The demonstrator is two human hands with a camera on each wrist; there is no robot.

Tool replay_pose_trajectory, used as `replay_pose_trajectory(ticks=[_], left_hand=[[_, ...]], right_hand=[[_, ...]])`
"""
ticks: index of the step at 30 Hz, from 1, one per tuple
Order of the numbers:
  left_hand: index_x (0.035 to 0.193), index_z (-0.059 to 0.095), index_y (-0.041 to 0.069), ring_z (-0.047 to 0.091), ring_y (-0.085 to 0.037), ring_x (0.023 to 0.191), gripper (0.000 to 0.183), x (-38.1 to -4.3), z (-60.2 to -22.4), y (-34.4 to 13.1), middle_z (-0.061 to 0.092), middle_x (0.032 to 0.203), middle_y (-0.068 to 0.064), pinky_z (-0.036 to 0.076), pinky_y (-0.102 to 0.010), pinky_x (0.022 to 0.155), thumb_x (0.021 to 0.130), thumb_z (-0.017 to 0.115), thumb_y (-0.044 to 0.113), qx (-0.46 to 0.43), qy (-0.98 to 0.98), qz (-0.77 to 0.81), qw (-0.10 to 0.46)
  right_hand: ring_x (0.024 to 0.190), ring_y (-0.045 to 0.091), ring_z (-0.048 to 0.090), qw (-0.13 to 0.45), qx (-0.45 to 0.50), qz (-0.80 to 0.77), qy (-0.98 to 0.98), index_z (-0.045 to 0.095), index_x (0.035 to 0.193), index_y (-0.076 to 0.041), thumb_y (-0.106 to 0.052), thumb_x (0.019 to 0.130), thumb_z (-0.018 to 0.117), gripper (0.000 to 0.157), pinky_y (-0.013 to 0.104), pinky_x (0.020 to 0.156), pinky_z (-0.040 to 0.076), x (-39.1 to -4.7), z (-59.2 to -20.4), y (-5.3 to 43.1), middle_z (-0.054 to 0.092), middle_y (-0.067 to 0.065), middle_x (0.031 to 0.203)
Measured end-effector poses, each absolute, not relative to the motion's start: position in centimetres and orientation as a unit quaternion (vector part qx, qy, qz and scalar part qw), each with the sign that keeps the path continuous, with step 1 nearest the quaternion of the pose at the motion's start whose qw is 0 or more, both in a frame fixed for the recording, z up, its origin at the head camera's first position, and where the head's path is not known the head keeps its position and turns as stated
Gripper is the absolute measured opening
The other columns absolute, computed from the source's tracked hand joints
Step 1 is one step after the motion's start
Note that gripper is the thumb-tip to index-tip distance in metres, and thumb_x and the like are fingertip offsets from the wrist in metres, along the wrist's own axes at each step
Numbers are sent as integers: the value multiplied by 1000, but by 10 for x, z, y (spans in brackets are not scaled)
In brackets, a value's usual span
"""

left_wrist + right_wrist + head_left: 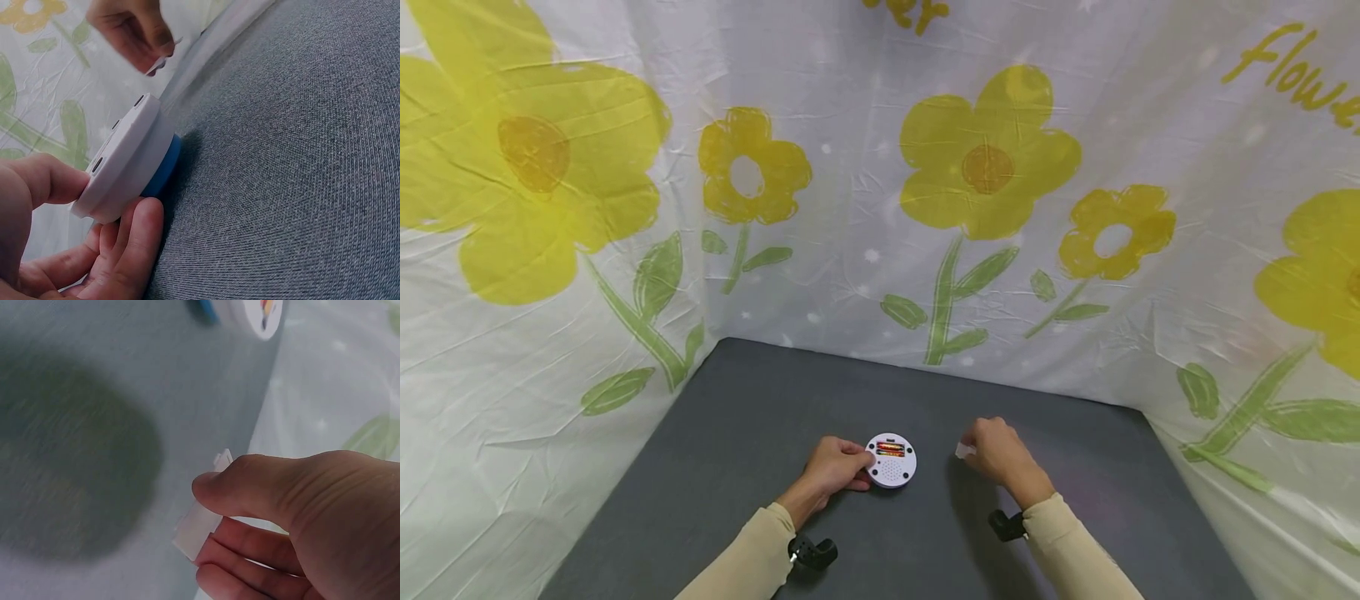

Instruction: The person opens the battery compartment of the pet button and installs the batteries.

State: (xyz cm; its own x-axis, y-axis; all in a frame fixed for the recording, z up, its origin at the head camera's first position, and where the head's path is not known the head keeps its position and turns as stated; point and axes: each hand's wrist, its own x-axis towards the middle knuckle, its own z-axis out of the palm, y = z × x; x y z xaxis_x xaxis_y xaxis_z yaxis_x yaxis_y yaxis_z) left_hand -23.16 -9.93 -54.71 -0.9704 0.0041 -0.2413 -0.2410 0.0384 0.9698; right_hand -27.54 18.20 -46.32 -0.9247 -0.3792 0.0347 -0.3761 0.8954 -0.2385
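Note:
A round white device (891, 472) with a blue lower part lies with its underside up on the dark grey table. Two orange-and-black batteries (891, 450) sit in its uncovered compartment, above a patch of small speaker holes. At its left edge my left hand (837, 464) pinches the rim, thumb on top and fingers at the side below. My right hand (1000, 450), held over the table to the right of the device, pinches a small white battery cover (201, 526) between thumb and fingers. Small tabs show along the cover's edge in the right wrist view.
The dark grey cloth-covered table (760, 400) is bounded at the back and sides by a white curtain (842, 250) printed with yellow flowers. Black straps with a wrist camera (812, 552) are on both wrists, over beige sleeves (741, 554).

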Motion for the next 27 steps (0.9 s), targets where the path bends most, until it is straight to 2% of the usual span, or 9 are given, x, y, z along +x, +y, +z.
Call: replay_pose_trajectory(ticks=[11, 22, 27], left_hand=[[118, 73, -13, 75, -15, 72, 31, -231, -547, -99, 79, 98, -16, 70, -31, 67, 92, 75, 5, -83, 715, 688, 88], [115, 74, -12, 75, -15, 72, 28, -232, -547, -102, 79, 97, -16, 70, -30, 67, 93, 74, 5, -79, 712, 692, 89], [113, 74, -12, 75, -14, 72, 27, -231, -548, -101, 78, 96, -15, 70, -30, 66, 92, 73, 5, -75, 707, 698, 89]], right_hand=[[85, 30, 77, -12, -248, -116, 962, 86, 98, -2, 1, 86, 83, 13, 47, 73, 66, -281, -458, 137, 82, 12, 96], [83, 26, 75, 1, -287, -109, 952, 86, 98, -5, 2, 89, 83, 12, 44, 69, 64, -280, -453, 105, 81, 11, 96], [82, 23, 73, 6, -293, -105, 950, 85, 98, -5, 0, 88, 84, 12, 40, 66, 62, -280, -453, 92, 81, 10, 96]])
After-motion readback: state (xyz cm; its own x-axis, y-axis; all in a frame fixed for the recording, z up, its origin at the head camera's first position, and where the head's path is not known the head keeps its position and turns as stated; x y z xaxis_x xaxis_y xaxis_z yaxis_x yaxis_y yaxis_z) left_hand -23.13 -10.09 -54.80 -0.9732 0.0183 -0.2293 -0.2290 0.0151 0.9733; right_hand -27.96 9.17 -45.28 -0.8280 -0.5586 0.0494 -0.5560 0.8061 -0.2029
